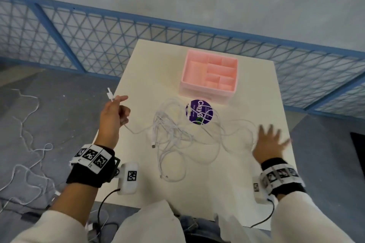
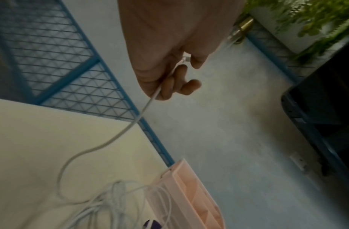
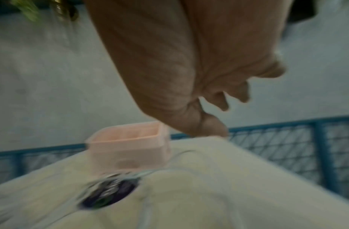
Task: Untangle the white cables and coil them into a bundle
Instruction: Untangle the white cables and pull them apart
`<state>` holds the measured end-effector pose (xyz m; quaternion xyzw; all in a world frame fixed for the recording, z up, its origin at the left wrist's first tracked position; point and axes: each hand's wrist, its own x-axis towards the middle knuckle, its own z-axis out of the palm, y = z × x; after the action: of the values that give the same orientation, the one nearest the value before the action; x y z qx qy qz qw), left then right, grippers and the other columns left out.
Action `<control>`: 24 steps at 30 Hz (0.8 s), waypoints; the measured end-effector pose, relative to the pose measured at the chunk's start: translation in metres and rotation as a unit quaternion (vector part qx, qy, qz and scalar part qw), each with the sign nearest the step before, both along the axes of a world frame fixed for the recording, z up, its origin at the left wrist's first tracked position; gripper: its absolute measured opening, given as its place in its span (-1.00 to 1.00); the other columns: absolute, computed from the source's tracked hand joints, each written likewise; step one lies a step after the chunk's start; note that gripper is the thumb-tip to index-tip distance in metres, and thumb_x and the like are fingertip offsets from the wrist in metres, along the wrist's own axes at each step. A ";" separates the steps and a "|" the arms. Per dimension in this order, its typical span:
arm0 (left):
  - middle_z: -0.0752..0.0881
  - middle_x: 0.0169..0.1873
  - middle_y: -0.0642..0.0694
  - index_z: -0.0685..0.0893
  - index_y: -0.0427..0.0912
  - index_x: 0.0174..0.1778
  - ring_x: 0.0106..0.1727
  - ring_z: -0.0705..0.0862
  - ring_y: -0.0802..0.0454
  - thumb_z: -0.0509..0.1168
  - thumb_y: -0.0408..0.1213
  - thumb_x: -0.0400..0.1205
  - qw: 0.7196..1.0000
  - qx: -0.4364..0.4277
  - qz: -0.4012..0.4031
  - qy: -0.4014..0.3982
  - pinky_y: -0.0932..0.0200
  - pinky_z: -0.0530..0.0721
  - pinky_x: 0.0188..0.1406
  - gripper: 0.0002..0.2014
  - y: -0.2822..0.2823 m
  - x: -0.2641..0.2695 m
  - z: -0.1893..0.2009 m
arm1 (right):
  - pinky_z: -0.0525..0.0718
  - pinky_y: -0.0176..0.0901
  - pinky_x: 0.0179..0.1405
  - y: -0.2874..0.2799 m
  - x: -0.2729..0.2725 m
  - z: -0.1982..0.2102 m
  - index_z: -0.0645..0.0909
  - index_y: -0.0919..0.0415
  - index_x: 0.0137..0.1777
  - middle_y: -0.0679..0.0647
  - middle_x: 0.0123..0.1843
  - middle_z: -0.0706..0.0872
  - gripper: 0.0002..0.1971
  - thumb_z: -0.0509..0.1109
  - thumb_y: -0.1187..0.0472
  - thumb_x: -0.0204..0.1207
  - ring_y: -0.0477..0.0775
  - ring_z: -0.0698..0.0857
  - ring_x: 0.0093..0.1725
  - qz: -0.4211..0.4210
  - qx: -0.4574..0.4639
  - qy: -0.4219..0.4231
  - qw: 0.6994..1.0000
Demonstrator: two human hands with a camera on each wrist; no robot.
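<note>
A tangle of white cables [image 1: 177,134] lies on the cream table [image 1: 246,104], partly over a round purple sticker [image 1: 199,112]. My left hand [image 1: 115,110] is raised over the table's left edge and pinches one cable end, with the white plug [image 1: 109,94] sticking up past my fingers. In the left wrist view that cable [image 2: 130,124] runs from my left hand [image 2: 169,80] down to the tangle [image 2: 110,201]. My right hand [image 1: 271,140] hovers over the table's right side with fingers spread, holding nothing; the right wrist view shows my right hand [image 3: 218,96] blurred.
A pink divided organiser box [image 1: 210,74] stands behind the tangle, also seen as the pink box [image 3: 128,145]. A blue mesh fence [image 1: 98,41] runs behind the table. More white cable [image 1: 27,144] lies on the grey floor at left.
</note>
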<state>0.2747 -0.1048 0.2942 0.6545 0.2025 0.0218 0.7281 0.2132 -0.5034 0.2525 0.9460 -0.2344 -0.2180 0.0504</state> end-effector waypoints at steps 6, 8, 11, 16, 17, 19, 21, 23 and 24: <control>0.43 -0.72 0.10 0.64 -0.13 0.16 -0.62 0.28 0.17 -0.02 -0.04 0.75 0.999 0.027 0.021 0.039 0.25 0.23 -0.54 -0.62 0.031 -0.035 -0.018 | 0.57 0.13 0.02 0.179 0.022 -0.044 0.61 0.27 0.21 0.27 0.39 0.54 -0.57 0.20 0.53 0.37 0.38 0.65 0.08 0.463 0.293 -0.043 0.835; 0.48 -0.69 0.08 0.68 -0.03 0.05 -0.61 0.29 0.17 -0.04 0.03 0.74 0.998 0.047 0.007 0.033 0.20 0.23 -0.50 -0.61 0.041 -0.045 -0.020 | 0.54 0.16 0.17 0.222 0.035 -0.058 0.44 0.25 0.41 0.19 0.60 0.28 -0.49 0.12 0.54 0.47 0.37 0.57 0.22 0.528 0.277 0.015 0.803; 0.61 -0.51 0.06 0.74 0.11 0.00 -0.52 0.39 0.13 0.03 0.21 0.59 0.996 0.084 -0.027 0.033 0.18 0.37 -0.39 -0.57 0.055 -0.057 -0.023 | 0.37 0.19 0.42 0.259 0.052 -0.074 0.17 0.19 0.57 0.12 0.67 0.08 -0.45 0.07 0.45 0.57 0.30 0.40 0.43 0.537 0.186 0.102 0.817; 0.62 -0.44 0.10 0.76 0.05 -0.02 -0.51 0.38 0.21 0.14 -0.13 0.69 0.996 0.085 -0.027 0.026 0.32 0.35 -0.42 -0.75 0.065 -0.062 -0.027 | 0.45 0.08 0.24 0.274 0.060 -0.077 0.46 0.30 0.27 0.24 0.28 0.56 -0.70 0.20 0.37 0.54 0.26 0.53 0.26 0.522 0.052 0.085 0.847; 0.61 -0.45 0.09 0.75 0.02 0.01 -0.52 0.37 0.23 0.14 -0.20 0.72 0.996 0.081 -0.025 0.026 0.33 0.34 -0.44 -0.75 0.064 -0.060 -0.026 | 0.45 0.06 0.22 0.272 0.062 -0.071 0.51 0.29 0.24 0.22 0.25 0.57 -0.72 0.20 0.36 0.54 0.25 0.54 0.24 0.519 0.057 0.062 0.851; 0.61 -0.46 0.00 0.70 0.03 0.09 -0.55 0.35 0.19 0.13 -0.17 0.72 0.997 0.070 -0.031 0.026 0.32 0.34 -0.47 -0.78 0.056 -0.053 -0.020 | 0.44 0.02 0.19 0.264 0.066 -0.051 0.60 0.21 0.22 0.16 0.21 0.64 -0.71 0.18 0.34 0.56 0.23 0.56 0.20 0.465 0.133 -0.018 0.875; 0.64 -0.50 -0.02 0.66 0.10 0.15 -0.57 0.33 0.15 0.12 -0.04 0.69 0.996 0.061 -0.059 0.016 0.33 0.33 -0.52 -0.76 0.045 -0.044 -0.009 | 0.45 0.05 0.15 0.252 0.069 -0.023 0.72 0.11 0.12 0.12 0.08 0.77 -0.76 0.27 0.27 0.55 0.24 0.61 0.12 0.353 0.256 -0.156 0.886; 0.69 -0.48 -0.03 0.65 0.13 0.19 -0.57 0.35 0.12 0.05 -0.03 0.73 0.993 0.061 -0.099 -0.008 0.34 0.36 -0.55 -0.72 0.026 -0.031 0.004 | 0.54 0.13 0.11 0.236 0.068 0.011 0.79 0.05 -0.06 0.09 -0.12 0.84 -0.85 0.39 0.11 0.48 0.22 0.69 -0.01 0.239 0.366 -0.300 0.848; 0.71 -0.43 -0.03 0.64 0.11 0.21 -0.56 0.38 0.11 0.03 -0.06 0.75 0.991 0.061 -0.116 -0.023 0.34 0.39 -0.54 -0.71 0.015 -0.025 0.013 | 0.58 0.16 0.08 0.226 0.066 0.029 0.80 0.01 -0.16 0.05 -0.22 0.84 -0.85 0.40 0.05 0.46 0.18 0.72 -0.10 0.197 0.413 -0.352 0.817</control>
<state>0.2494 -0.0895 0.3068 0.7162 0.1067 -0.0354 0.6888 0.2792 -0.2772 0.2813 0.9163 0.0666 0.0681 -0.3889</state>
